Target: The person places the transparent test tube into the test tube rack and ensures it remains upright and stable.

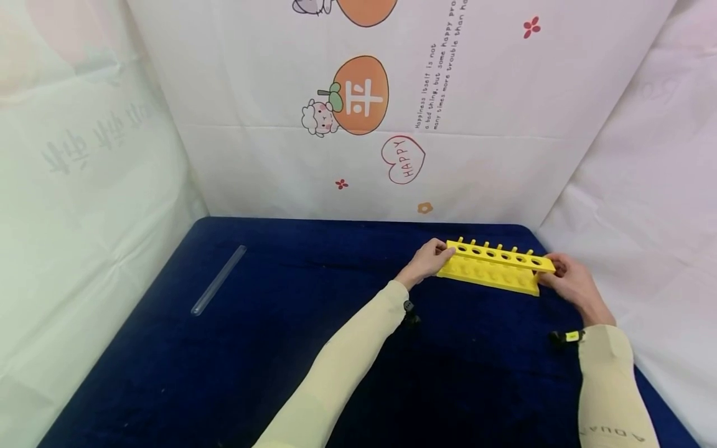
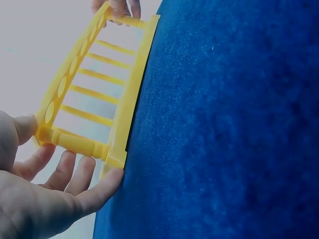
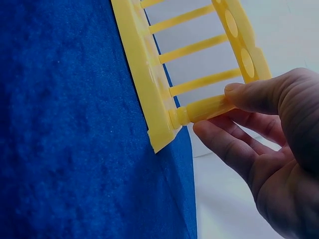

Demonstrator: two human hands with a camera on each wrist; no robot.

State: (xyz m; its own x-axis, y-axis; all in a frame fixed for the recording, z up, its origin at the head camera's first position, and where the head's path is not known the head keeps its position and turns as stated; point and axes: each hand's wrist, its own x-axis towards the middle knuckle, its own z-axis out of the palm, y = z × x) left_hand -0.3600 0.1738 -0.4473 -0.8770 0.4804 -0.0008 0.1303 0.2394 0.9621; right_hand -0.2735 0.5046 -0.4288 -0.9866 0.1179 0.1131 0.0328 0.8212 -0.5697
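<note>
A yellow plastic test tube rack [image 1: 487, 274] stands at the back right of the dark blue table, a row of round holes along its top bar and a row of pegs behind. My left hand [image 1: 427, 260] grips its left end; in the left wrist view the thumb lies at the top bar and the fingers [image 2: 82, 174] curl about the end post. At the other end, my right hand [image 1: 570, 281] pinches the right post between thumb and fingers, as the right wrist view shows [image 3: 264, 129]. A clear test tube [image 1: 218, 281] lies at the table's left, away from both hands.
The blue cloth-covered table [image 1: 252, 373] has a rounded back edge. A white printed curtain [image 1: 269, 155] hangs right behind it, with more white sheeting [image 1: 644, 186] along the right side and at the left.
</note>
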